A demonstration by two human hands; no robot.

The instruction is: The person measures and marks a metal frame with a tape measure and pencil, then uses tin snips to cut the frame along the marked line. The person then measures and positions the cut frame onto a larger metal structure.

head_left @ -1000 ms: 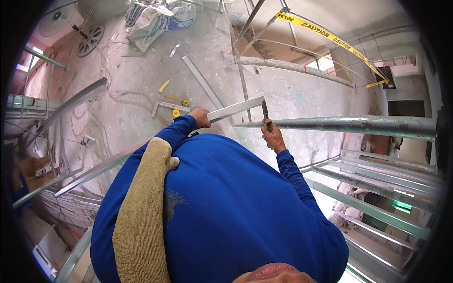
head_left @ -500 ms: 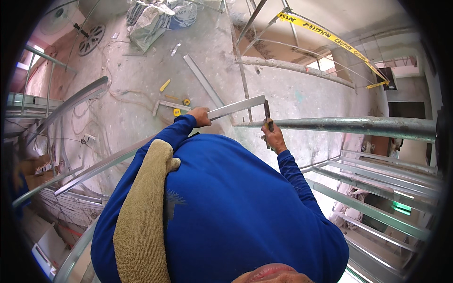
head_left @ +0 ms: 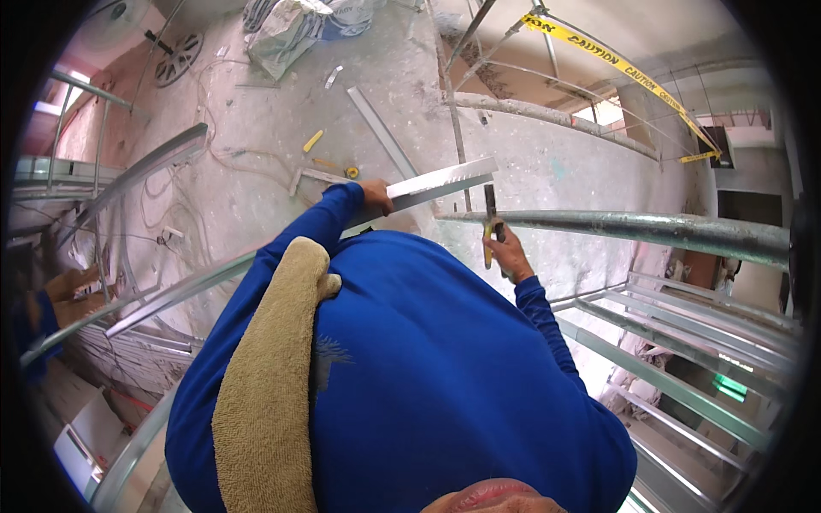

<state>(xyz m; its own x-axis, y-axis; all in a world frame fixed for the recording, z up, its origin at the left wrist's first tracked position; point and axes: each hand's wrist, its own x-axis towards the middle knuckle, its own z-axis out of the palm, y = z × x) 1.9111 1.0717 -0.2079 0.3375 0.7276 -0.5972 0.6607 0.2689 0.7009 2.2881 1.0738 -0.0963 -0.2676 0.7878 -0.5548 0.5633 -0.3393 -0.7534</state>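
My left hand [head_left: 376, 197] is closed around the near end of a short, bright metal channel [head_left: 445, 179], which slopes up to the right in front of my chest. Its open side and a row of small marks along it show. In my right hand [head_left: 513, 256] is a pair of tin snips [head_left: 490, 202], upright, with dark blades and yellow-and-black handles. The blades point up just below the channel's far right end; whether they touch it I cannot tell. My left fingers are partly hidden behind the metal.
A thick metal pipe [head_left: 616, 229] crosses to the right beyond my right hand. Metal rails [head_left: 667, 363] stand at right. On the floor lie a long channel [head_left: 379, 128], a yellow-handled tool [head_left: 313, 141] and a tape measure [head_left: 351, 173]. Yellow barrier tape [head_left: 599, 53] hangs far right.
The channel has rolled in my left hand, so its open side now shows. The snips have come away from the channel's end, slightly lower, and now stand upright.
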